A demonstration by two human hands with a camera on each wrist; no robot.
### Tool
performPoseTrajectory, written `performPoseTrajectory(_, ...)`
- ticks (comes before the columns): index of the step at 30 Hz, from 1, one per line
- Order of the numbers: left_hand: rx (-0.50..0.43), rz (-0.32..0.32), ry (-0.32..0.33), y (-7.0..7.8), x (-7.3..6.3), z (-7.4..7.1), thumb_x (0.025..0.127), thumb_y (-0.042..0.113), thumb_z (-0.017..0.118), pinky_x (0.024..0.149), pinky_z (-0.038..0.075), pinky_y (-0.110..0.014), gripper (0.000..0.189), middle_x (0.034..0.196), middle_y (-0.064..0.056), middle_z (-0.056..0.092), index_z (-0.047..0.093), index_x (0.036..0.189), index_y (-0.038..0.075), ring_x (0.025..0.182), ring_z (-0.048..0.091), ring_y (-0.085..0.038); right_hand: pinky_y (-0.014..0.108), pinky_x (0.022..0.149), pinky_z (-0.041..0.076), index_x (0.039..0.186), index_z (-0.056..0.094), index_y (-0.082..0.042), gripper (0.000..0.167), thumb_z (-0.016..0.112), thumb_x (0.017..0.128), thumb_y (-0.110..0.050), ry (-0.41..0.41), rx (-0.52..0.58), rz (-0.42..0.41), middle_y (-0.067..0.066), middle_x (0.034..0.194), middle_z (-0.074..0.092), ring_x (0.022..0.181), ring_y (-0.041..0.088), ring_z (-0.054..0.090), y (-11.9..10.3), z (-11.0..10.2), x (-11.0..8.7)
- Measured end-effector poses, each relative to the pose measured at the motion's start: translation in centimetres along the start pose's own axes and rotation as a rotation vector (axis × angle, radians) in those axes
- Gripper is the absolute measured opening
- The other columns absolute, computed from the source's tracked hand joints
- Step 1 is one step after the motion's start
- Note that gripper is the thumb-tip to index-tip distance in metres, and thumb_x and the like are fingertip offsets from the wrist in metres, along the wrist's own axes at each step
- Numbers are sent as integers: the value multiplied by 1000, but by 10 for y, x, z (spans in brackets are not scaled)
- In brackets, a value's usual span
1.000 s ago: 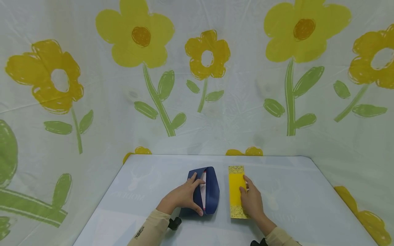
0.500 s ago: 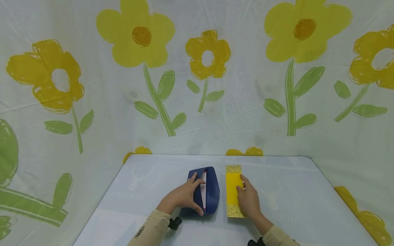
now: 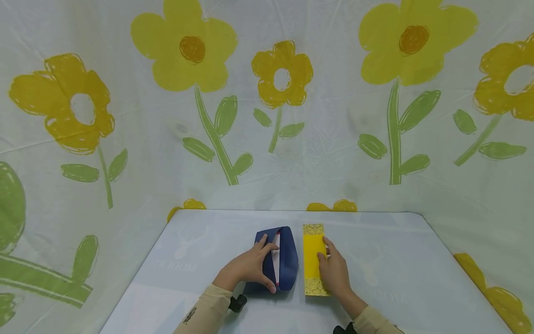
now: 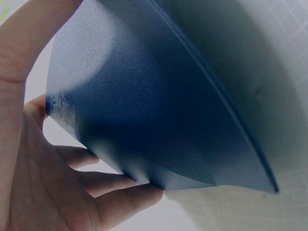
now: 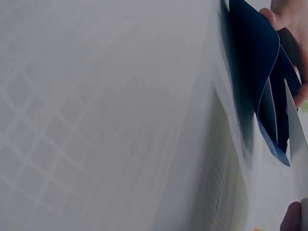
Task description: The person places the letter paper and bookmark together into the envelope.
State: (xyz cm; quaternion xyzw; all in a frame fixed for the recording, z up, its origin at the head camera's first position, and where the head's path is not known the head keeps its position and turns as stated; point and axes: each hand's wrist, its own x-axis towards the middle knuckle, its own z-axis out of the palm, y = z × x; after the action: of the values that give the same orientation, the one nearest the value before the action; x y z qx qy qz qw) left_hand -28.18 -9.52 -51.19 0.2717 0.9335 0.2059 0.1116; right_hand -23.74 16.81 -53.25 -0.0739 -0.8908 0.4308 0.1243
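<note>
A navy blue envelope [image 3: 289, 262] stands partly opened on the table, a pale strip with red edging showing in its mouth. My left hand [image 3: 247, 265] grips it from the left, thumb at the near end and fingers at the far side. In the left wrist view the fingertips press along the edge of the envelope [image 4: 139, 96]. Just right of it, my right hand [image 3: 336, 271] pinches a yellow card [image 3: 313, 257] with gold-patterned ends by its right edge. In the right wrist view the card's pale back [image 5: 297, 134] is close to the envelope's opening.
The white table [image 3: 384, 260] has faint printed marks. Behind it hangs a white sheet with yellow flowers [image 3: 281, 79], which also drops along both sides. A black wrist device [image 3: 238, 303] sits under the left wrist, and another [image 3: 344, 328] at the right.
My right hand has slid the yellow card leftward, narrowing the gap to the envelope. My left hand and the envelope have stayed in place.
</note>
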Motion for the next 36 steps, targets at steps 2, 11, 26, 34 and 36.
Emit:
performPoseTrajectory(2, 0, -1, -1, 0, 0, 0, 53, 67, 93, 105, 44, -60, 114, 169, -19, 12, 42, 149, 32, 147, 31, -44, 24, 54, 40, 152, 43, -3, 53, 58, 101, -8, -1, 3, 7, 18, 113, 64, 65, 16, 48, -1, 1, 0)
performPoseTrajectory(11, 2, -2, -3, 0, -1, 0, 54, 65, 93, 106, 44, -59, 114, 168, -20, 12, 42, 149, 30, 147, 32, -43, 24, 57, 40, 152, 43, -4, 54, 59, 101, -9, -3, 8, 16, 17, 113, 64, 68, 16, 49, -8, 5, 0)
performPoseTrajectory(26, 2, -1, -8, 0, 1, -1, 54, 66, 93, 106, 44, -59, 114, 169, -19, 11, 41, 150, 31, 148, 31, -43, 24, 59, 42, 152, 43, -4, 55, 60, 101, -11, -8, 36, 18, 15, 111, 64, 70, 16, 51, -18, 12, 0)
performPoseTrajectory(34, -3, -9, -6, 0, 2, 2, 54, 65, 93, 107, 43, -59, 114, 169, -18, 11, 42, 149, 31, 148, 31, -42, 24, 60, 44, 152, 44, -4, 55, 63, 100, -10, -8, 52, 12, 15, 111, 64, 73, 16, 54, -21, 16, -1)
performPoseTrajectory(36, -3, -9, 0, 0, 2, 2, 53, 65, 93, 107, 43, -59, 113, 169, -19, 11, 42, 148, 31, 148, 32, -42, 24, 60, 45, 152, 43, -4, 56, 63, 100, -10, -10, 53, 14, 15, 111, 64, 74, 17, 54, -22, 18, -1)
